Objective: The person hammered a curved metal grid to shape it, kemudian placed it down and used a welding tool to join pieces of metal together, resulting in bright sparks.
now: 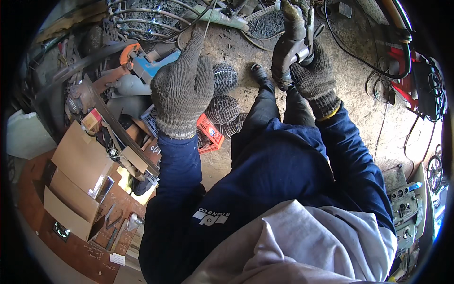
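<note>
Two knitted work gloves are seen nearest: the right hand (316,78) is closed about the dark handle side of a bent metal tool (287,52), while the left hand (184,90) is held with one finger stretched forward beside a thin rod (209,21); whether that rod is gripped cannot be told, as the palm side is hidden. The tool, held at the upper middle of the view ahead of the knees, is judged to be heavy, stiff and hard to damage, with its weight carried toward the far end; it is best taken by the dark handle, away from the crusted, rough front. The rod is judged light and springy, and should be pinched near its closer end. To the lower left, an open cardboard box (78,165) is set on a brown worktop (33,203). Farther off, a blue power saw (158,64) with an orange guard is crowded beside the left glove, and a red plastic crate (213,134) and wire bundles (224,78) are left on the floor (352,109). Free movement is hemmed in by a curved steel-rod frame (151,21) ahead on the left and by a looping black cable (347,62) on the right.
</note>
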The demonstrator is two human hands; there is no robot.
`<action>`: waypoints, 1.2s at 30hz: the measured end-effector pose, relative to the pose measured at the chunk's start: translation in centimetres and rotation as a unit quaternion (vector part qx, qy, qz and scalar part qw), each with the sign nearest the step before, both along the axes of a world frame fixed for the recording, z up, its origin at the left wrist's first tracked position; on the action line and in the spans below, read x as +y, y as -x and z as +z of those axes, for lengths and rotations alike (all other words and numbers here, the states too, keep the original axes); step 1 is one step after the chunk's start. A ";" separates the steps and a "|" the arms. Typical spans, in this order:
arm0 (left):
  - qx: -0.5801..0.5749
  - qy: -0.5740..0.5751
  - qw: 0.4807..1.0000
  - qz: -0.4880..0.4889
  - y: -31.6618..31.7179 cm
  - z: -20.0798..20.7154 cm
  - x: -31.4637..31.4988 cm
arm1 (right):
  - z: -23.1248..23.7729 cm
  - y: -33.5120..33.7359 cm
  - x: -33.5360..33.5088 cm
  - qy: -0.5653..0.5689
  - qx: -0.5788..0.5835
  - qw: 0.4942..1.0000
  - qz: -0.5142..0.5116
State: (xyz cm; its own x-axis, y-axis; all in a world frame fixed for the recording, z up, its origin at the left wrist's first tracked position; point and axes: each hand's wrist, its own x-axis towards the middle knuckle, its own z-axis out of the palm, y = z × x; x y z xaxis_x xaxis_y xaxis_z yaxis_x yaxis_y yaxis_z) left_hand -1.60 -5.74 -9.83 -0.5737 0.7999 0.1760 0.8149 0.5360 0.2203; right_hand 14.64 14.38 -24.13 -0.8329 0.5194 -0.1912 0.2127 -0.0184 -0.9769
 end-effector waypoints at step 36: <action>-0.017 0.027 0.999 0.016 -0.1 0.5 0.1 | 1.9 0.1 0.0 0.057 0.009 0.998 -0.016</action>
State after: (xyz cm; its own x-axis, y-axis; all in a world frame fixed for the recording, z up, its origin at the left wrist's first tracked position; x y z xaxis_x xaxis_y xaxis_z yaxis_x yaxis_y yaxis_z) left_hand -1.54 -5.60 -9.29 -0.6037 0.7890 0.1138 0.7901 0.5731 0.2177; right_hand 14.57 14.42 -22.20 -0.8205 0.5209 -0.2355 0.1922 -0.1365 -0.9718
